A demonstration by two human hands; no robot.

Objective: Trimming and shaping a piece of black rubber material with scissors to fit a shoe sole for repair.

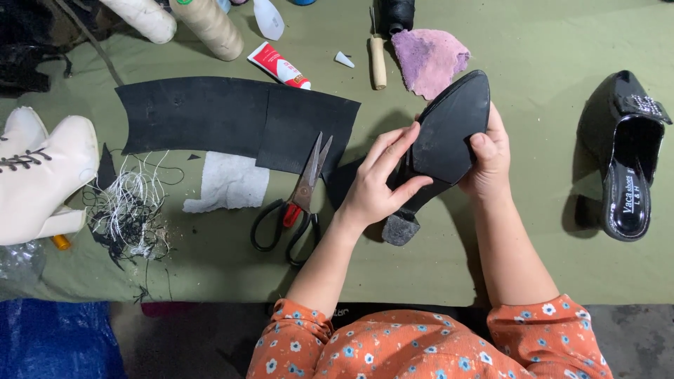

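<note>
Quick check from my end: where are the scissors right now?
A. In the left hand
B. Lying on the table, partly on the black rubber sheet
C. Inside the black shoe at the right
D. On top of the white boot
B. The scissors lie on the green table, blades overlapping the black rubber sheet, while the left hand and right hand both hold the upturned black heeled shoe.

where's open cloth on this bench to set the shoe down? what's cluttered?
Bare green cloth lies between the right hand holding the upturned black shoe and the black mule; also the near strip below the scissors. Crowded: the left side with rubber sheet, thread tangle, white boot; the far edge with spools and glue tube.
</note>
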